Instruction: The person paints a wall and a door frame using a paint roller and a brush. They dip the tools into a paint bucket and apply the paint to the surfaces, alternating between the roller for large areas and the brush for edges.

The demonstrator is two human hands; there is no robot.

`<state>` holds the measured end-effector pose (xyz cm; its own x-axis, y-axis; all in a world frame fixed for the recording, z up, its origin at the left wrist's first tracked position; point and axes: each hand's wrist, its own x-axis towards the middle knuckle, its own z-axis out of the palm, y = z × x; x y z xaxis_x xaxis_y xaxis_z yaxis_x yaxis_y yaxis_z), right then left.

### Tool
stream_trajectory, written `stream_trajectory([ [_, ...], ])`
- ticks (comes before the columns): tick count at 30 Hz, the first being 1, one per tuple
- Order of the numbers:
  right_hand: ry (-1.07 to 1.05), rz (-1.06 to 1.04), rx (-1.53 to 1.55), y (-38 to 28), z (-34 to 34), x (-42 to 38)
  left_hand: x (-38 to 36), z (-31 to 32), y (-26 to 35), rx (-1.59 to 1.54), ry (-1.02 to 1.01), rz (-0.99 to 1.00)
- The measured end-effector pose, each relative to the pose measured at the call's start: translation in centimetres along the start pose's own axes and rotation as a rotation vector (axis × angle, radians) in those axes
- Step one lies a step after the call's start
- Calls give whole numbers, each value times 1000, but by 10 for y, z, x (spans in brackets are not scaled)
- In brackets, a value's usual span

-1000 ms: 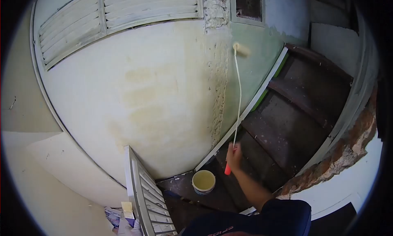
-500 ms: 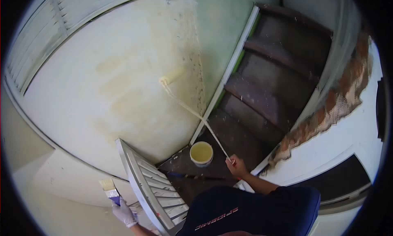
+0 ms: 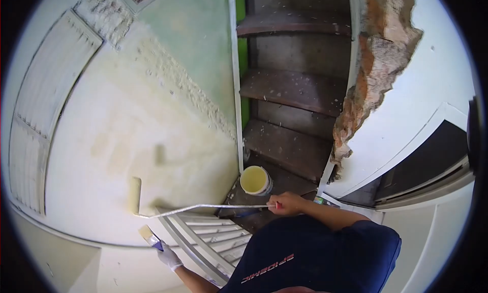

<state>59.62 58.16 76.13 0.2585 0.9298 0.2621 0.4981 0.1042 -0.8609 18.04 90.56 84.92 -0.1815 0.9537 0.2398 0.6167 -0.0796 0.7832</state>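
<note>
My right hand is closed around the handle of a long-framed paint roller. The roller's pale yellow sleeve lies close to the wall on the left, and its shadow falls beside it. In my gloved left hand is a wide paintbrush, gripped by its purple handle with the pale bristles pointing up and left. A white bucket of yellow paint stands on the dark floor at the foot of the stairs, just above my right hand in this view.
Dark, paint-speckled stairs rise beyond the bucket. A white railing stands between my hands. On the right, a wall has a broken strip of exposed brick, beside a white-framed dark opening.
The roller has swung left and down along the wall toward the railing. My view has turned, and the left hand with the brush now appears slightly further right.
</note>
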Motion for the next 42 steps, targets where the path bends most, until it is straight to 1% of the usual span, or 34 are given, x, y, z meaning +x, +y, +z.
stream_trajectory([
  [1,-30,64,9,-4,-4,-3,-9,4,11,75,23,8],
  [2,-3,56,11,-1,-5,-5,-15,8,21,149,47,16],
  [4,18,23,39,8,-5,-9,-4,20,-5,95,23,41],
  [5,38,26,46,11,-6,-11,-16,21,14,169,2,20],
  [6,40,25,19,15,-9,-13,-23,24,19,130,19,50],
  [7,55,26,25,21,-10,-15,-29,28,26,159,11,58],
  [8,64,28,31,24,-12,-16,-32,29,27,191,4,60],
  [9,69,24,28,26,-15,-17,-21,33,11,242,-35,71],
  [10,93,58,36,25,-18,-18,-25,36,18,237,-33,73],
  [12,113,85,40,27,-21,-20,-37,39,31,350,-3,72],
  [13,116,106,103,29,-22,-21,-32,42,20,343,11,47],
  [14,116,125,163,27,-27,-18,-26,45,8,276,2,64],
  [15,118,145,69,23,-33,-18,-24,47,-5,293,20,63],
  [16,112,131,55,24,-35,-16,-27,48,-5,307,38,61],
  [18,193,156,73,26,-31,-15,-37,47,10,397,92,69],
  [19,177,190,144,19,-36,-13,-41,46,19,292,41,32],
  [20,166,177,129,21,-35,-10,-39,46,14,324,63,47],
  [23,260,169,149,35,-23,-3,-44,46,24,349,95,57],
  [24,267,157,96,41,-22,1,-44,45,23,381,111,47],
  [25,322,126,92,42,-19,5,-28,50,-5,344,105,81],
  [26,376,91,88,44,-17,9,-35,49,4,292,122,105],
  [27,358,62,72,47,-15,13,-36,48,5,322,139,69],
  [30,419,45,118,55,-13,20,-45,45,26,355,155,-32],
  [31,408,32,154,60,-12,22,-43,43,27,336,105,-52],
  [33,382,-2,180,70,-13,26,-31,48,4,415,117,-32],
  [34,418,-23,172,68,-14,28,-32,48,7,463,125,-42],
  [35,453,-41,166,66,-16,28,-37,47,15,416,123,-69],
  [36,434,-27,149,51,-27,27,-44,41,31,372,120,-95],
  [37,447,-46,169,63,-24,27,-35,47,14,383,176,-95],
  [38,460,-66,192,62,-25,28,-39,45,22,384,169,-137],
  [40,454,0,170,48,-35,24,-29,47,13,457,137,-186],
  [42,498,-34,148,54,-38,26,-30,46,13,459,138,-199],
])
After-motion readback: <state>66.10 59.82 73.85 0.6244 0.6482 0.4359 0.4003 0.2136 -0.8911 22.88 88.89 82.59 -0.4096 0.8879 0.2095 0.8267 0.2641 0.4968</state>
